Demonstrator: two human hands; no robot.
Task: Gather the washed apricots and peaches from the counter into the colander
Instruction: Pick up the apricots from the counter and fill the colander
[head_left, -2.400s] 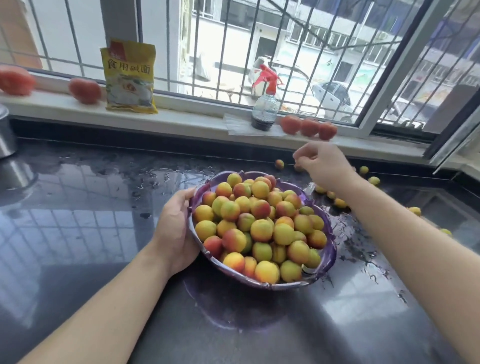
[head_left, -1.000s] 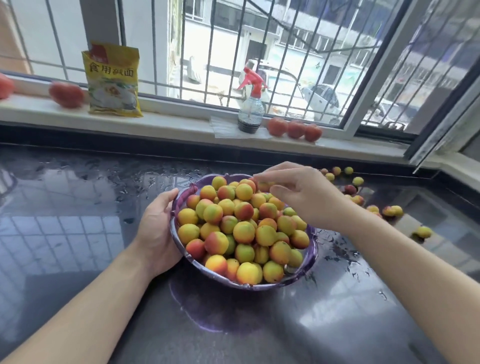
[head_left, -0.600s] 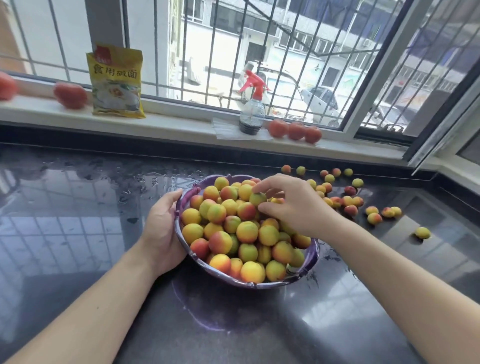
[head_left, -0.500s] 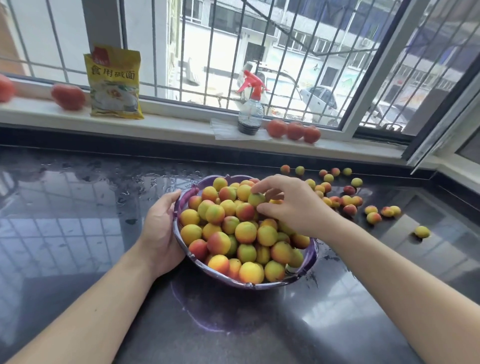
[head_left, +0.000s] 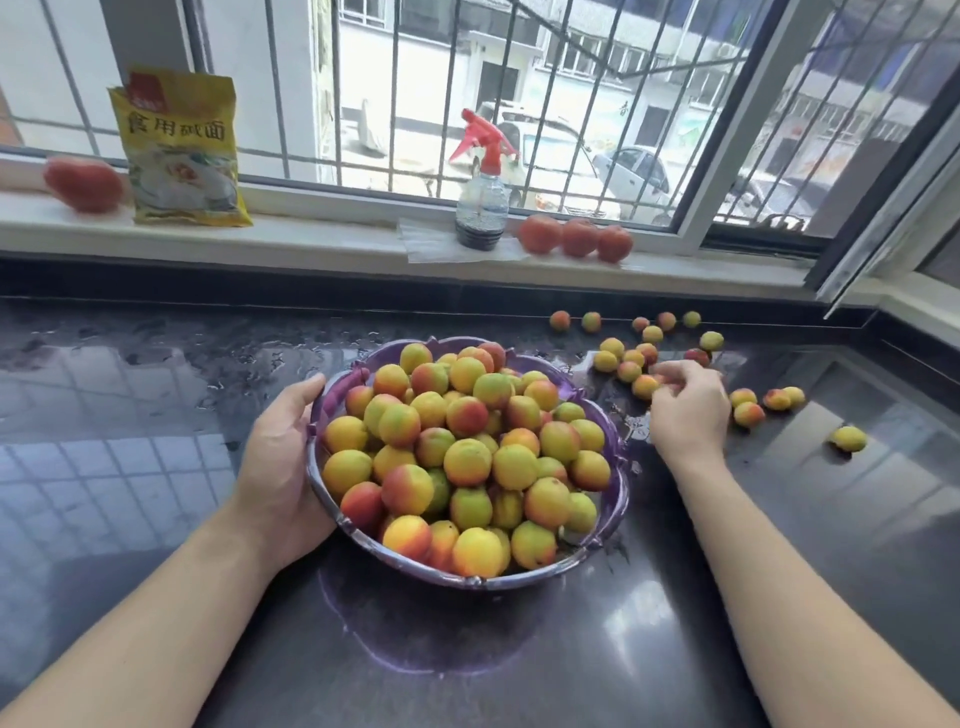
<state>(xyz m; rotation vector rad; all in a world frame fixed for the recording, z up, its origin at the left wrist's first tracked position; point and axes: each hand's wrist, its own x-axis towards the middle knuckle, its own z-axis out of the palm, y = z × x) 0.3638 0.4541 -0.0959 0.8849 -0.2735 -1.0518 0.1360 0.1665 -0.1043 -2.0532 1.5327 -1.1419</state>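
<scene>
Gripping the colander (head_left: 613, 499), left hand (head_left: 283, 457); right hand (head_left: 688, 408) curls over loose fruit (head_left: 645, 387).

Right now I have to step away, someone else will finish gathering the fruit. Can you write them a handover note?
Left hand holds the colander rim. Right hand is at the loose fruit on the counter, fingers curled; grip unclear.
Done: colander heaped full.
Left: roughly twenty fruits right of the colander, the farthest one near the right edge.
</scene>
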